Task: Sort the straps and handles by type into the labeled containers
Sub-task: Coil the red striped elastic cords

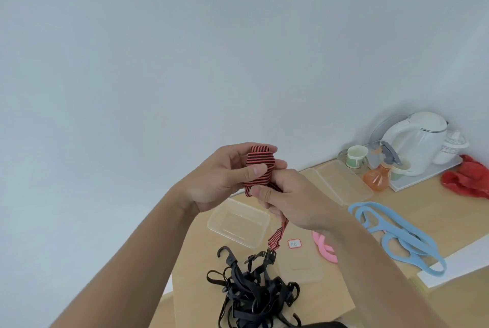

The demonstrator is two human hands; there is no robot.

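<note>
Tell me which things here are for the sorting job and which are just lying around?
For the job: striped strap, black straps, blue handles, pink handle, clear containers, label.
Just lying about: kettle, spray bottle, paper cups, red cloth, tray.

A pale wooden table (418, 206) fills the lower right of the frame as we look down on it. At lower centre we find a tangled heap of black straps (254, 290) with hooks. Just above the heap sits an open clear container (238, 224). To the heap's right lies a second clear container (304, 266), with a small red-edged label (294, 243) at its upper edge. Pink handles (326, 249) lie just beside it, and blue handles (402, 240) sprawl further right. Higher up we see a third clear container (344, 184), a white tray (428, 174) and, at the right edge, a crumpled red cloth (468, 179).
</note>
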